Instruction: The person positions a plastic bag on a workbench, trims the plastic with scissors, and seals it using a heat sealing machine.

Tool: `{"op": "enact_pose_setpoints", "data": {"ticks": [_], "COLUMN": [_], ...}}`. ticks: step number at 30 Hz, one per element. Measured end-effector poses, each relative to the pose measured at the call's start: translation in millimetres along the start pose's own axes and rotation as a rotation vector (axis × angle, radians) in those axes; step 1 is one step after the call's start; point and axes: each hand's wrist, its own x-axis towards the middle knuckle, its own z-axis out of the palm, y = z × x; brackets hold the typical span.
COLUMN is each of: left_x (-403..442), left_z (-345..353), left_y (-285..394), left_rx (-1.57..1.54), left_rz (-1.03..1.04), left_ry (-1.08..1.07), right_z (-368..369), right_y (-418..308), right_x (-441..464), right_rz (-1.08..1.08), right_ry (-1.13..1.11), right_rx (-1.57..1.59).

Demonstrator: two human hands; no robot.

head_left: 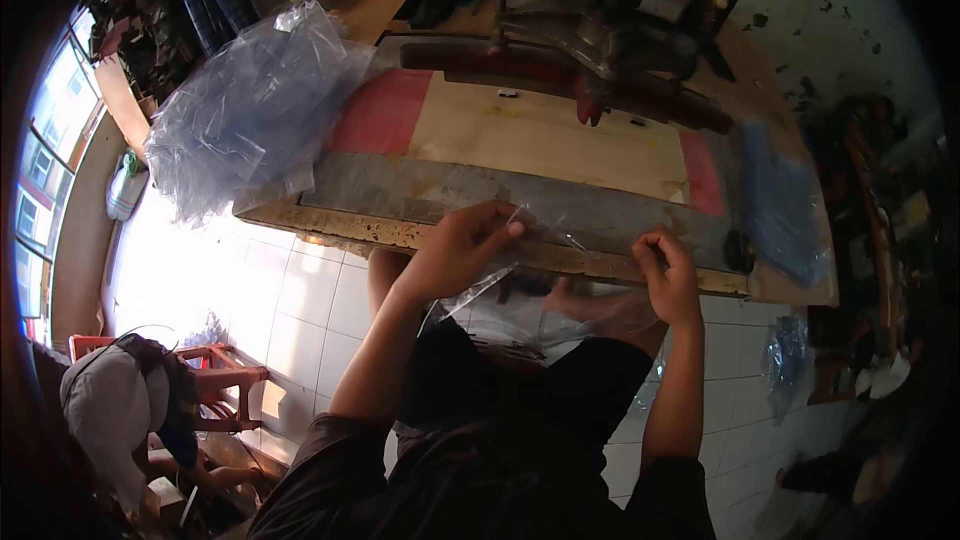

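Left hand (462,248) and right hand (668,275) pinch clear film (480,290) by the table's rough edge (400,239), which could snag it.

Plastic heap (260,105) lies left, flat stack (782,205) right.
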Motion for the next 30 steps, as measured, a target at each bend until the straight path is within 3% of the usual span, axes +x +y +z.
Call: {"op": "enact_pose_setpoints", "data": {"ticks": [2,5,7,8,10,11,14,17,21,23,24,26,30], "left_x": [-6,-15,-18,-20,-23,-20,-22,-25,-23,-23,-23,-23,-6], "left_z": [6,13,20,23,27,29,28,22,22,21,14,-12,-54], "left_y": [13,30,38,46,61,56,65,72,65,60,58,53,49], "left_rx": [-0.019,0.078,0.190,0.191,0.321,0.352,0.433,0.380,0.383,0.443,0.442,0.520,0.438], "left_rz": [0.002,0.092,0.211,0.218,0.328,0.478,0.531,0.391,0.463,0.282,0.287,0.249,0.150], "left_ry": [0.031,0.133,0.149,0.145,0.072,0.090,0.108,0.023,0.031,-0.009,-0.011,0.009,-0.046], "right_z": [-5,-2,-1,2,7,10,9,15,20,14,7,-13,-32], "right_y": [-7,-48,-76,-87,-105,-111,-111,-111,-104,-95,-88,-68,-34], "right_x": [-4,-6,0,2,6,10,13,13,11,10,10,11,15], "right_rz": [0.020,-0.080,-0.314,-0.315,-0.373,-0.430,-0.361,-0.316,-0.316,-0.244,-0.245,-0.089,0.027], "right_ry": [-0.046,0.058,0.082,0.090,0.026,0.031,-0.072,-0.061,-0.017,0.062,0.065,0.272,0.337], "right_rx": [-0.006,-0.055,-0.179,-0.182,-0.166,-0.145,-0.028,0.180,0.206,0.163,0.160,0.227,0.328]}}
